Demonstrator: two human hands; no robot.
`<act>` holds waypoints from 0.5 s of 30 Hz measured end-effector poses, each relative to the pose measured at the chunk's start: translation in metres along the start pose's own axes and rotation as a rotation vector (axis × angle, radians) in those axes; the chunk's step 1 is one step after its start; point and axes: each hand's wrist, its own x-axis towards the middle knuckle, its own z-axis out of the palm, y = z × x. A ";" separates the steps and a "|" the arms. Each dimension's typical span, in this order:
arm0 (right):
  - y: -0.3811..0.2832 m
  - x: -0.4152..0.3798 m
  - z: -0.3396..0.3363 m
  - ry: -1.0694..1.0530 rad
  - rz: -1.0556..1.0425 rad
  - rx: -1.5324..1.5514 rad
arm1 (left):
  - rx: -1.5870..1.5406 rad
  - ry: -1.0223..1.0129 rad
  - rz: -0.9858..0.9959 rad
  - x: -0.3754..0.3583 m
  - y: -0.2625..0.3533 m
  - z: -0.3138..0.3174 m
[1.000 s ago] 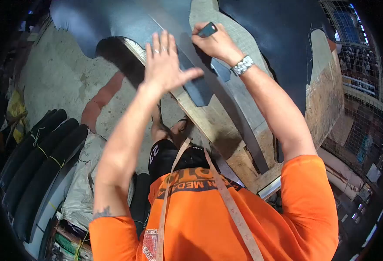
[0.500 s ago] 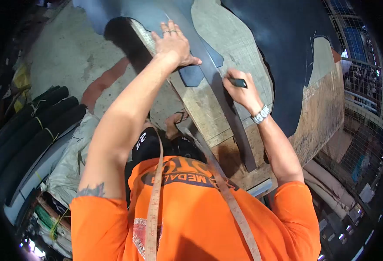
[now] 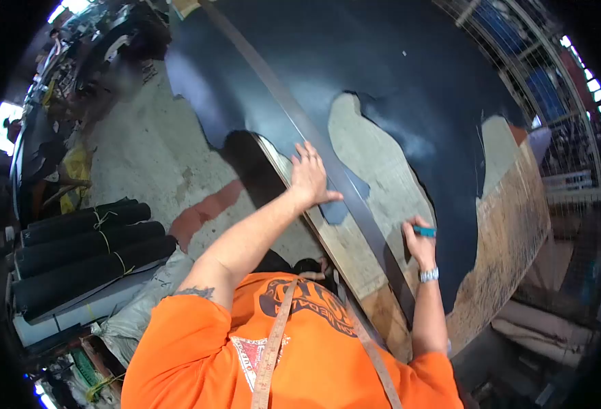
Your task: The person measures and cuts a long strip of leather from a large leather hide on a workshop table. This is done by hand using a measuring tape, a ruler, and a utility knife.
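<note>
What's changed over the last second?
The right hand has moved along the right side of the long strip toward the person's body, keeping hold of the teal-handled tool. The left hand is still spread at the strip. Nothing was visibly taken up or let go.

Gap btwn L hand (image 3: 307,183) & R hand (image 3: 420,247); strip (image 3: 371,235) crosses.

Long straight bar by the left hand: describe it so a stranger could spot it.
On the worktable, a dark sheet with wavy edges lies spread. A narrow grey-brown bar runs diagonally across it, past the left hand. Its long, parallel, straight edges set it apart from the sheet's curves.
</note>
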 end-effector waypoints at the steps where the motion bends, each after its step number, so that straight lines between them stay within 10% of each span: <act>1: -0.007 -0.002 -0.001 0.000 0.016 0.003 | 0.024 0.001 0.022 0.000 -0.004 -0.001; 7: -0.036 0.008 -0.007 -0.125 0.376 0.131 | 0.050 0.015 0.267 0.009 -0.044 -0.008; 12: -0.158 0.103 0.009 -0.090 0.405 0.110 | -0.729 -0.235 0.703 0.112 -0.204 -0.023; 15: -0.270 0.221 0.059 -0.060 0.356 0.099 | -0.746 0.515 0.568 0.233 -0.359 -0.011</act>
